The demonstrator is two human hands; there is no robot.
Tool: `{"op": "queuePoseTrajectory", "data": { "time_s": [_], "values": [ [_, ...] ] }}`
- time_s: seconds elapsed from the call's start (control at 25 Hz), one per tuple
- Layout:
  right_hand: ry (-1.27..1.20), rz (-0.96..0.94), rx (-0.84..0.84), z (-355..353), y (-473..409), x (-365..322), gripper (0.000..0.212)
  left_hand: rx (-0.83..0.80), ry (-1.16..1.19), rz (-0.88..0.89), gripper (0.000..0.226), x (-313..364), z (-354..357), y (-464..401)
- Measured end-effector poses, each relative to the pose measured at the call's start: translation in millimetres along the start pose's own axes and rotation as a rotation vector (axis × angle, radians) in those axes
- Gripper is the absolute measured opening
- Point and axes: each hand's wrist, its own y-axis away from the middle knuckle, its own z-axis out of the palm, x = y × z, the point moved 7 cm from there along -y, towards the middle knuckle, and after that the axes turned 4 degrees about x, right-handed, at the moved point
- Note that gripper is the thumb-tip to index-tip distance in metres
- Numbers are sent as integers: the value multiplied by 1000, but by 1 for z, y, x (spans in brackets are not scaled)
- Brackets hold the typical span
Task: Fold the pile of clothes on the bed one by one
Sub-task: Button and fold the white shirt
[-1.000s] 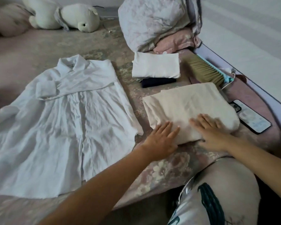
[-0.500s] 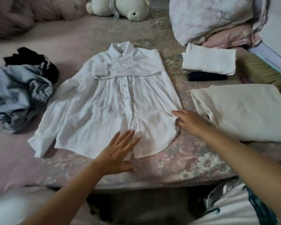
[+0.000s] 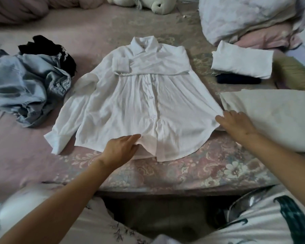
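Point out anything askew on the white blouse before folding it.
The white blouse lies uneven: one sleeve is folded across the chest, its cuff near the collar, while the other sleeve sprawls out toward the near edge. The hem is rumpled by the left hand.

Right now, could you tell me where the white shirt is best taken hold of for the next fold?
Probably the right side edge of the white shirt, near the right hand, coming from the right: it lies flat, front up, right sleeve already folded across the chest, left sleeve still spread.
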Motion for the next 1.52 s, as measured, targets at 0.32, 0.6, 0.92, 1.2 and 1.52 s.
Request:
{"op": "queuePoseTrajectory", "data": {
  "time_s": [0.32,0.6,0.92,1.2,1.52],
  "values": [
    [-40,-375,263,-18,25,-64,90,-86,17,224,27,18,6,15],
    [-272,-718,417,-40,26,-131,32,-35,-136,370,29,31,12,23],
    [-122,-732,255,-29,35,-157,48,46,191,-412,6,-7,19,-7],
    [-767,-78,63,-44,-8,-133,25,-128,28,234,22,17,24,17],
    [-109,-775,509,-30,36,-158,53,-106,-205,417,10,27,21,21]
  ]
}}
